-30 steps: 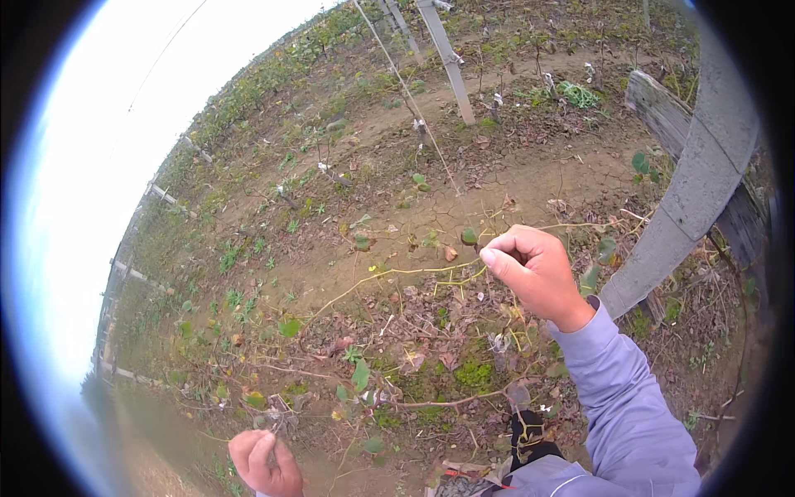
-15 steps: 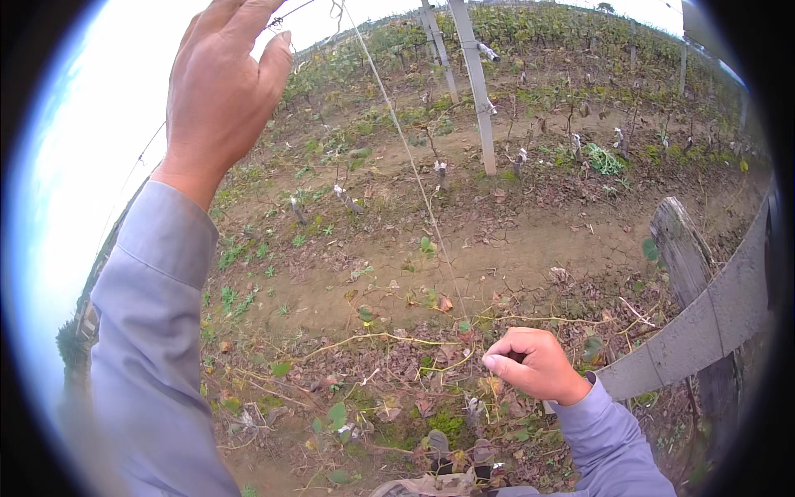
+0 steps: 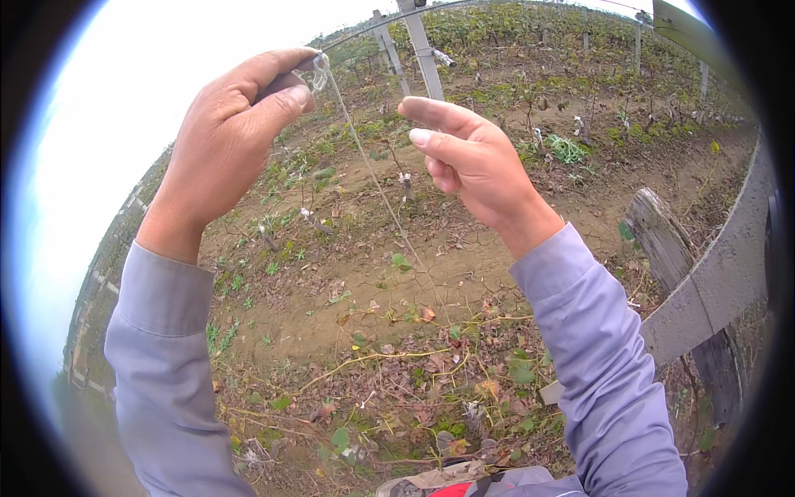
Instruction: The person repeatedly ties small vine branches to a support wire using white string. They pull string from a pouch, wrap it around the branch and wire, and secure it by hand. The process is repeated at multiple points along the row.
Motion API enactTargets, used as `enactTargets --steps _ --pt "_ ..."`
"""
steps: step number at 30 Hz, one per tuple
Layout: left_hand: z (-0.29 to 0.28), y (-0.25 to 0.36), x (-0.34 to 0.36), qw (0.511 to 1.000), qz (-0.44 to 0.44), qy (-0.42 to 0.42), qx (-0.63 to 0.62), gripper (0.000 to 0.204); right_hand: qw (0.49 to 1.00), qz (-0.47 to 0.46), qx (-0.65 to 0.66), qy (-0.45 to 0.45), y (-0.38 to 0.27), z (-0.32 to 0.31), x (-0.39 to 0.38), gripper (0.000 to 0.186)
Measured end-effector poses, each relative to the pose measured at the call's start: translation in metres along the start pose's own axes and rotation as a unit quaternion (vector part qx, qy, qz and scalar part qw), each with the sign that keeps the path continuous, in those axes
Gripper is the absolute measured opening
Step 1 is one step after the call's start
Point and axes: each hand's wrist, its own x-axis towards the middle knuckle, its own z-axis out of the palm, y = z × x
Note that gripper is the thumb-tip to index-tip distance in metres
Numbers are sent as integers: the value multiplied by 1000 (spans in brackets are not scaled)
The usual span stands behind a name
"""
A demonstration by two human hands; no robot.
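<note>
At the upper left, my left hand is closed with its fingers bent over the trellis wire. A pale string is looped and knotted around the wire at its fingertips. From there the string slants down to the right toward the ground. My right hand is raised to the right of the string, apart from it. Its thumb and index finger stretch toward the left hand with a gap between them, and I see nothing in them. Thin yellowish vine shoots lie low over the leaf litter.
A grey post stands beyond the wire. To the right, a weathered wooden post is crossed by a slanting grey beam. Rows of vines stretch into the distance over bare soil.
My right hand has risen from low by the vine shoots to near the wire, and its fingers have opened. My left hand has come lower in view, its fingers now at the string's knot.
</note>
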Motion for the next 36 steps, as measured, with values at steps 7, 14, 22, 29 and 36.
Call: enactTargets --steps 7,14,22,29,36 --pt "8 -4 -2 997 -3 -4 -74 44 977 39 31 -206 -9 52 63 44" --pt "13 -2 -2 997 -21 5 -71 46 981 42 73 -176 1 55 47 22" --pt "27 3 4 995 -78 61 -13 47 992 -33 -83 -92 10 59 29 29" --pt "27 -1 1 996 -67 49 10 43 978 -141 -156 -4 -7 20 13 26" --pt "27 -1 5 995 -94 16 1 47 997 2 -81 -4 -32 -32 -37 27"
